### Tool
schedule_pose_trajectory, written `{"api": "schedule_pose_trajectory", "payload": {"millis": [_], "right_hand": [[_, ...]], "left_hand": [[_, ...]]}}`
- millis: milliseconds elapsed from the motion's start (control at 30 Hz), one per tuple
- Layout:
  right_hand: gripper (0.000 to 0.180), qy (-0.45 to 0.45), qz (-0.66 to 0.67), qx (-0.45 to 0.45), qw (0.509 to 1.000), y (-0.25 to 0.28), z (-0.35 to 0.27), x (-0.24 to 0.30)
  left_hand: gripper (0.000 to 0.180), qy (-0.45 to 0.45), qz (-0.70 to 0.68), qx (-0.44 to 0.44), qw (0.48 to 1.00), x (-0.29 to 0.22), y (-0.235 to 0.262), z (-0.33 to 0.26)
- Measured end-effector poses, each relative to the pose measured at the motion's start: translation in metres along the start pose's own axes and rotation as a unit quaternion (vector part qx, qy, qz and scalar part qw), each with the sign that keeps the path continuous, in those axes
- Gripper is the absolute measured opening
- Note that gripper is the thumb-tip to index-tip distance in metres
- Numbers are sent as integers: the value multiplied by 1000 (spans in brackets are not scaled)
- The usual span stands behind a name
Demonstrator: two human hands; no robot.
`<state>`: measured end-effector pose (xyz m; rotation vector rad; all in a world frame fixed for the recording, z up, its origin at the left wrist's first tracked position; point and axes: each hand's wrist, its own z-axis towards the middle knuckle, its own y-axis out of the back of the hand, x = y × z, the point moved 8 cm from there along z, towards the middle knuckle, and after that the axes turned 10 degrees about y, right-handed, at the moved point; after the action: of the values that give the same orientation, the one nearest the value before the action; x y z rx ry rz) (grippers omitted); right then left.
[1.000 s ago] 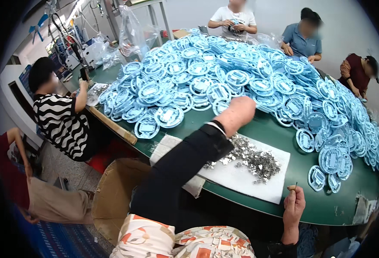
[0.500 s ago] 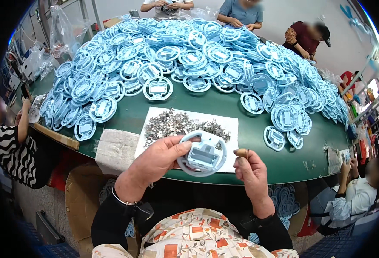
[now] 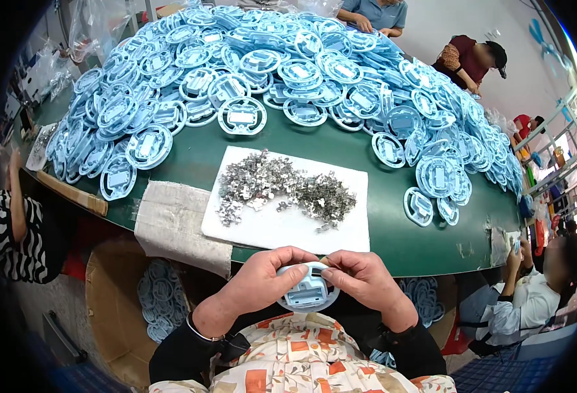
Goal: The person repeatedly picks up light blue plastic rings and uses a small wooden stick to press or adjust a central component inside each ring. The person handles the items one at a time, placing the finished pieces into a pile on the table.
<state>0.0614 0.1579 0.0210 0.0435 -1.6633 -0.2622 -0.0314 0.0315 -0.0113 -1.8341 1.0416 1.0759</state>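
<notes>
A round light blue plastic housing (image 3: 307,295), with an open rim and a rectangular recess in its middle, is held low in front of my body, over the table's near edge. My left hand (image 3: 266,280) grips its left and upper side, thumb on its face. My right hand (image 3: 366,278) pinches its upper right edge, thumb pressed on the face. A tan bit at my right index fingertip is mostly hidden; whether it is a cover or a loose piece, I cannot tell. Beyond my hands, small silvery metal clips (image 3: 256,180) lie heaped on a white board (image 3: 269,232).
A large pile of similar blue housings (image 3: 301,72) covers the far side of the green table (image 3: 190,154). Left of the board lies a whitish cloth (image 3: 174,219). Below stands a cardboard box (image 3: 115,308) holding more housings. Other people work around the table, one at right (image 3: 524,301).
Both hands have drawn the housing closer to my body and lower. My right hand, apart from it before, now pinches its upper right edge. The clips and board show more fully.
</notes>
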Motion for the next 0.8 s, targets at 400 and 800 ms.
{"api": "schedule_pose_trajectory", "payload": {"millis": [400,800], "right_hand": [[22,-39,87,8,995,-3,44,-9],[18,158,-253,-49,953,12,81,28]], "left_hand": [[27,-38,-233,-127,963,11,62,-9],[26,-8,-139,-75,987,2,52,-5]]}}
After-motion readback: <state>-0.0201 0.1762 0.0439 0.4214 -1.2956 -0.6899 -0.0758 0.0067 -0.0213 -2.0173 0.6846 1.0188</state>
